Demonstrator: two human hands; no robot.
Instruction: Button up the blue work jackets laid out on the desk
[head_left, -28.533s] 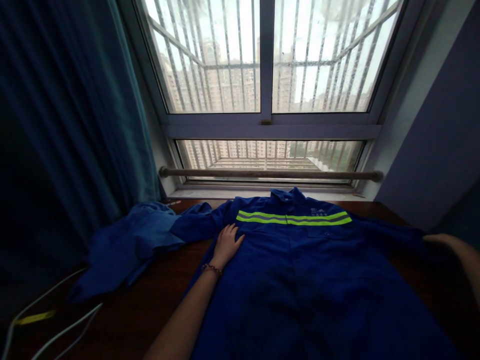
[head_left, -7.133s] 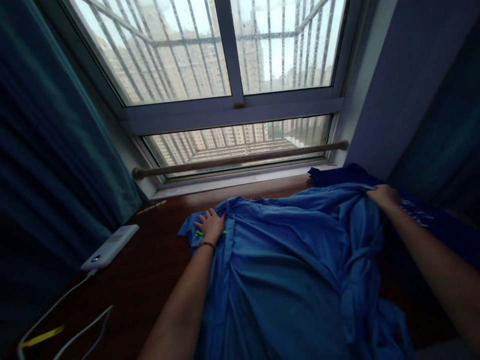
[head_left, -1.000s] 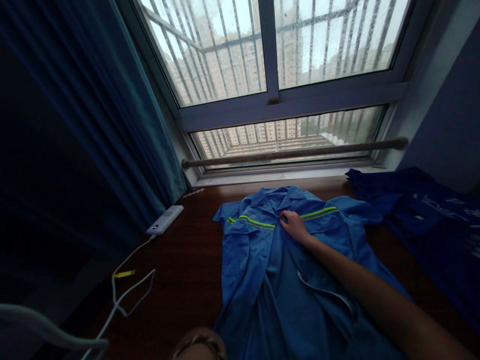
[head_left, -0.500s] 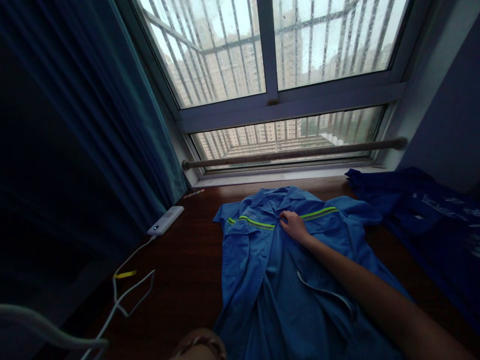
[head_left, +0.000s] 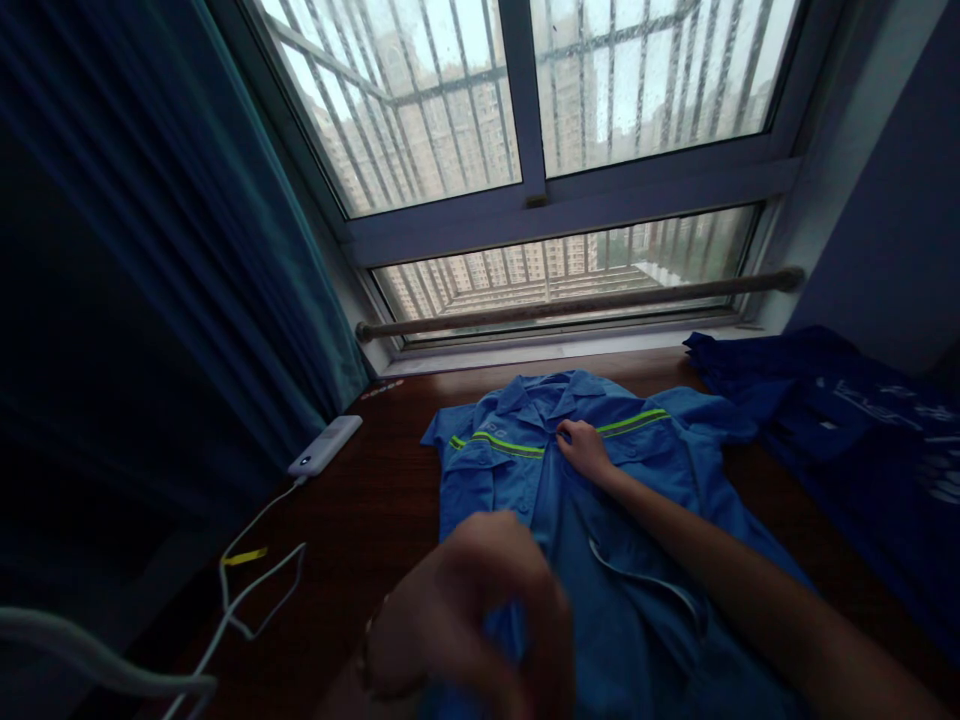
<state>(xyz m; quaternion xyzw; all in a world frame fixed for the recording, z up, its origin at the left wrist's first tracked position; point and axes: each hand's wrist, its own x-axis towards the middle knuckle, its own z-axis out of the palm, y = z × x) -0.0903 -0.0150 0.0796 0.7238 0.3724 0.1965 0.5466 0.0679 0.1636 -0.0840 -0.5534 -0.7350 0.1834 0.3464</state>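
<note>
A blue short-sleeved work shirt [head_left: 480, 500] with yellow-green stripes lies spread out, collar toward the window. At its front opening, level with the stripes, my right hand [head_left: 585, 450] pinches the shirt's front edge. My left hand [head_left: 480, 590] is in the near foreground above the lower left front of the shirt, smeared by motion. Its fingers curl downward, and blue cloth shows through a gap between thumb and fingers. The fingertips are too blurred to tell whether they hold anything. A band circles the left wrist.
Darker blue clothing [head_left: 847, 420] with white print lies at the right. On the brown wooden surface [head_left: 360, 560] at the left are a white power bank [head_left: 326, 447], a white cable [head_left: 259, 520] and a yellow tag [head_left: 246, 557]. A curtain [head_left: 247, 250] and barred window stand behind.
My left hand has come up from the bottom edge into view over the shirt. The right hand keeps its pinch on the shirt's front edge. The view has shifted slightly.
</note>
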